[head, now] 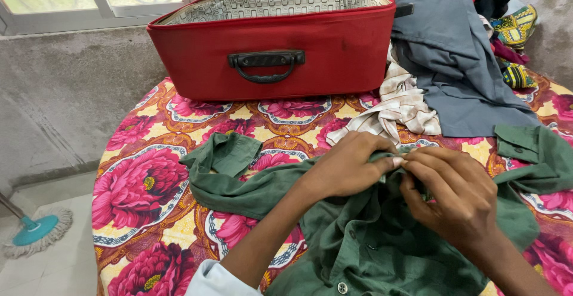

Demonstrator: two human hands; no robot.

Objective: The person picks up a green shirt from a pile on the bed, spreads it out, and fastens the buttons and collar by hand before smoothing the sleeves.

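A green button-up shirt [370,242] lies spread on a bed with a red, pink and yellow flowered cover [143,182]. My left hand [349,164] and my right hand [453,191] meet over the shirt's upper front, both pinching its fabric near the collar. One sleeve [224,164] stretches to the left, the other sleeve [534,152] to the right. A pale button [342,286] shows on the placket near the bottom edge.
An open red suitcase [271,51] with a black handle and patterned lining stands at the far side of the bed. A pile of clothes, with a grey garment [459,63] and a striped beige one [400,108], lies at the right. A teal mop [33,230] rests on the floor at left.
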